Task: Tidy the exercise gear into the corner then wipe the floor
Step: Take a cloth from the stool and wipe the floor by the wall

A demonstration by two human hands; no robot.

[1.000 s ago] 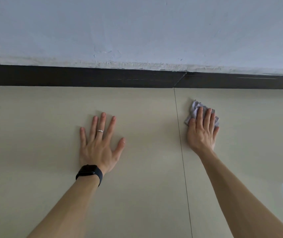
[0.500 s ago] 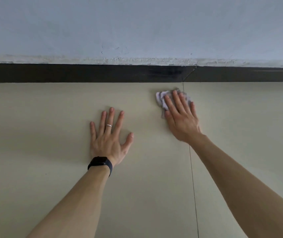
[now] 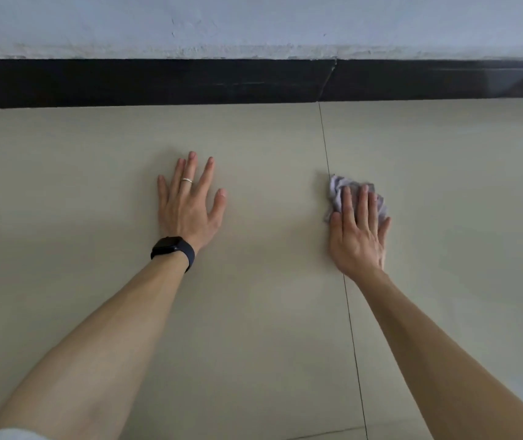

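- Right hand (image 3: 358, 239) lies flat, palm down, fingers (image 3: 363, 204) together and stretched toward the wall, pressing a cloth (image 3: 338, 192) onto the floor (image 3: 444, 217).
- No closed grasp here: the hand is open, pinning the cloth under fingers and palm rather than clutching it.
- Left hand (image 3: 187, 208) is planted palm down too, fingers fanned wide, thumb out, holding nothing. It sits well apart from the right, out on the thumb side.
- Both forearms reach forward, nearly straight; a ring (image 3: 186, 181) shows on a left finger, a watch (image 3: 173, 249) on that wrist.
- The cloth, pale lilac, is bunched into a crumpled wad, so no clear long axis. It bulges out past the fingertips and along the thumb side, toward the wall.
- A tile joint (image 3: 333, 198) runs just beside the cloth's thumb-side edge and passes under the heel of the right hand.
- Beyond the fingertips, bare tile, then a black skirting (image 3: 158, 82) under a scuffed white wall (image 3: 254, 20).
- Nothing sits between the cloth and the skirting.
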